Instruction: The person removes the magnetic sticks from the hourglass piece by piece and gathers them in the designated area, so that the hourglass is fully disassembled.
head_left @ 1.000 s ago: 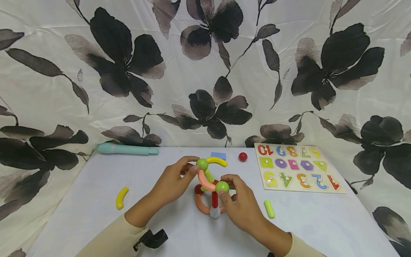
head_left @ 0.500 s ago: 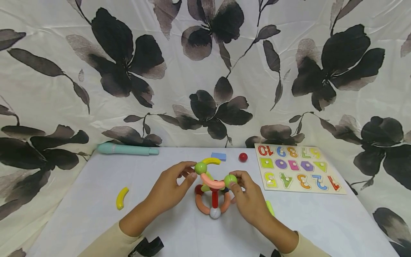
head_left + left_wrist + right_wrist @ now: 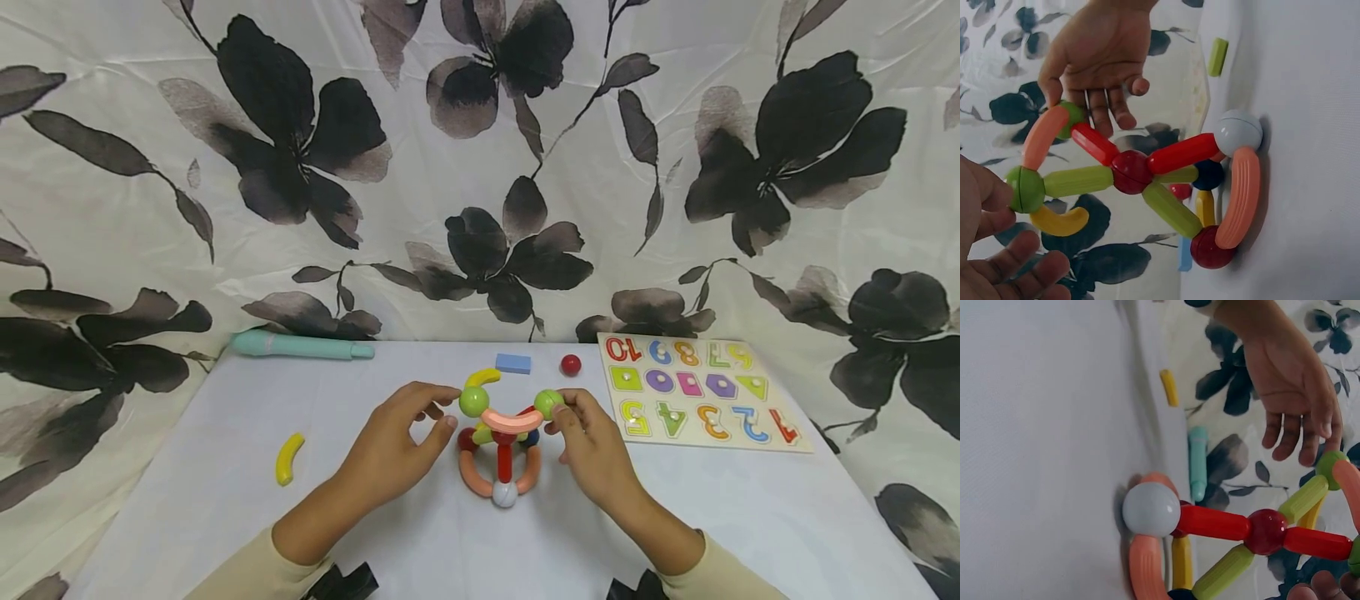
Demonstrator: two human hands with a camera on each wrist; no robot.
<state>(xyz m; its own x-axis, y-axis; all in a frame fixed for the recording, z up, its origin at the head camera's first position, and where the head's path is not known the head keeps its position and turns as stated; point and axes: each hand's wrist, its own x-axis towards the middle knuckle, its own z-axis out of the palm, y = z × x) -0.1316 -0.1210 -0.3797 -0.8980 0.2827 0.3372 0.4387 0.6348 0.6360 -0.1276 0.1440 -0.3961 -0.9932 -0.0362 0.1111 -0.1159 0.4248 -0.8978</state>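
Observation:
A ball-and-stick construction toy (image 3: 505,462) stands upright on the white cloth. It has a ring of curved pink sticks (image 3: 1240,200) at its base, a grey ball (image 3: 1151,509), and a red ball (image 3: 1132,172) at its centre. On top, a curved pink stick (image 3: 512,422) joins two green balls. Between thumb and index finger, my right hand (image 3: 600,450) pinches the right green ball (image 3: 548,403). My left hand (image 3: 396,437) touches the left green ball (image 3: 474,402) with its index fingertip, thumb apart from it. A yellow curved stick (image 3: 1063,223) hangs off that ball.
A loose yellow curved stick (image 3: 288,458) lies at the left. Behind the toy are a blue block (image 3: 513,363) and a red ball (image 3: 571,365). A number puzzle board (image 3: 705,396) lies back right, a teal tube (image 3: 300,344) back left. A loose green stick (image 3: 1217,57) lies off right.
The toy's top has turned: the right green ball moved right and back with my right hand, and the yellow curved stick swung left. My left thumb has come away from its ball.

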